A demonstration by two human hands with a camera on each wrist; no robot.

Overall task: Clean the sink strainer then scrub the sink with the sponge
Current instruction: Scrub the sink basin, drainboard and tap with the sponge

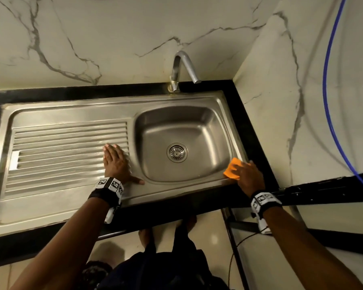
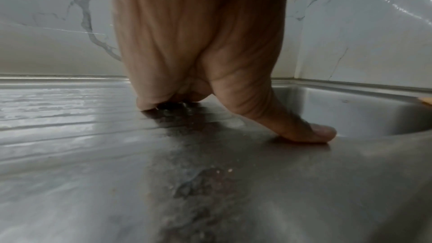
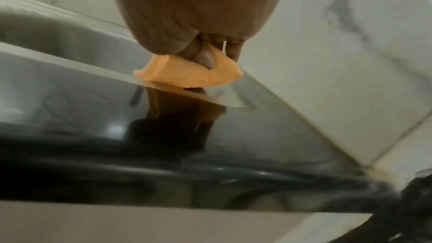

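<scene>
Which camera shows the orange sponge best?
The right wrist view: the sponge fills the centre, pinched by the right hand on the sink rim. The head view shows it half covered by fingers; the left wrist view catches only a sliver.

The basin (image 1: 182, 141) is lying open above the strainer (image 1: 177, 152). The faucet (image 1: 183, 68) is overhanging its back rim, and the side wall (image 1: 281, 114) is crowding its right.
</scene>
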